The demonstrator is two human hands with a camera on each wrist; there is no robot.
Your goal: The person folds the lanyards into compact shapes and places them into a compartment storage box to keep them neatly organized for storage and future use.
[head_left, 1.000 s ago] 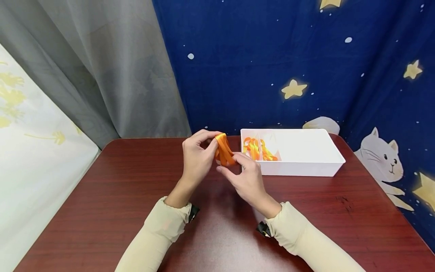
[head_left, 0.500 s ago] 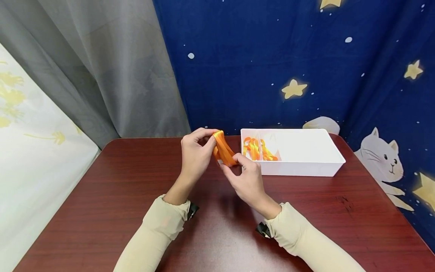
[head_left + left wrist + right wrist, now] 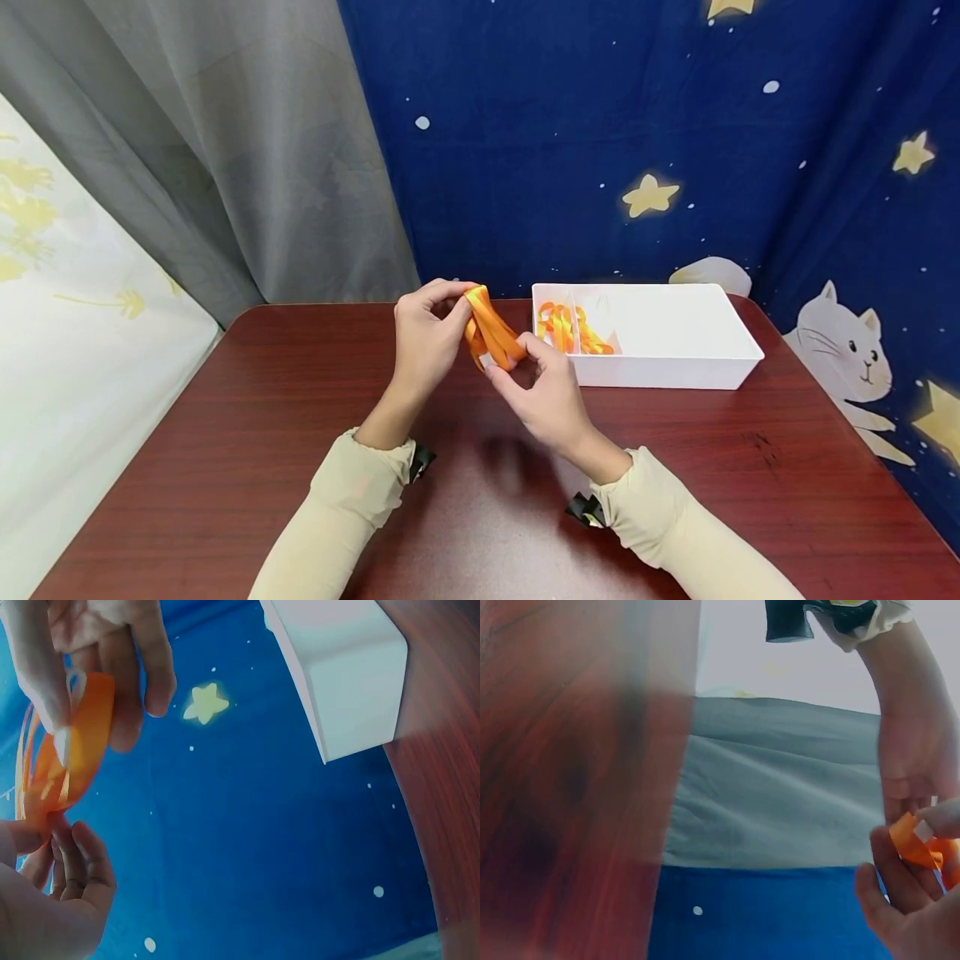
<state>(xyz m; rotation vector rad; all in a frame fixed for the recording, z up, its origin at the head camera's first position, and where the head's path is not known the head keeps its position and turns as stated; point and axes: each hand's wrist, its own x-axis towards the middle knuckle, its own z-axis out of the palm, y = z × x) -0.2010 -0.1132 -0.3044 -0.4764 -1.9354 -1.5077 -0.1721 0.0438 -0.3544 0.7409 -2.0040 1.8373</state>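
A looped bundle of flat, shiny orange ribbon is held up above the table between both hands in the head view. My left hand pinches its upper end between thumb and fingers. The lower end is gripped by my right hand, thumb below and fingers above. Near the right thumb a small white piece shows against the ribbon in the right wrist view. From the left wrist, the ribbon hangs in several loose layers between the fingers, which partly hide it.
Right of the hands, a white box stands at the back of the dark red table. Its left compartments hold more orange ribbons, split by a thin divider. Behind hang a grey curtain and a blue starry curtain.
My left hand has shifted slightly left and up with the ribbon's upper end. The right fingers have closed on the lower end, and the loops look more spread out.
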